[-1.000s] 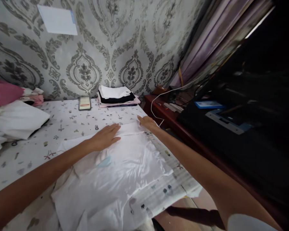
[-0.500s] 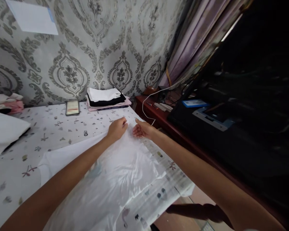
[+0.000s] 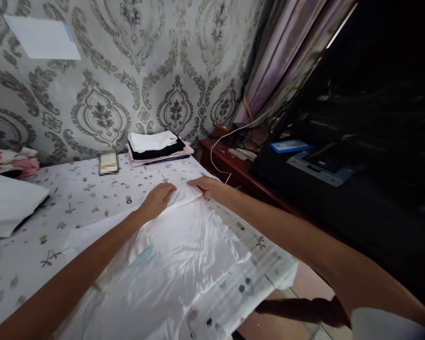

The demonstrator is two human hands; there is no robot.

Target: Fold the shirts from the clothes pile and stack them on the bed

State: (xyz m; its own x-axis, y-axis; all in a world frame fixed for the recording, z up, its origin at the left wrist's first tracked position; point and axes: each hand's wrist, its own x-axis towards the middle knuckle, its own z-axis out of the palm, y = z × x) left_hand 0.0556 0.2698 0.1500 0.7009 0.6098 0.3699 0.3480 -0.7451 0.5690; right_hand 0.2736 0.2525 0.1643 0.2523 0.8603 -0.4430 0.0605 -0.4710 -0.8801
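Observation:
A thin white garment [image 3: 184,245] lies spread and wrinkled over the patterned sheet, with a pale blue patch showing near its middle. At its far end, my left hand [image 3: 160,198] is closed on the fabric, fingers curled over the edge. Just to the right, my right hand [image 3: 206,186] pinches the same end, and a strip of cloth is lifted and folded over between the two hands. My left forearm hides part of the garment's left side.
A stack of folded clothes [image 3: 154,141] sits by the wall, beside a small framed card [image 3: 108,163]. More white cloth [image 3: 12,203] lies at left. A red-brown desk [image 3: 230,160] with a white cable [image 3: 212,158] and a large dark screen [image 3: 368,141] stand to the right.
Both hands have come down onto the garment's far end. My right hand, open before, has closed on the cloth, and a strip there is now raised and folded.

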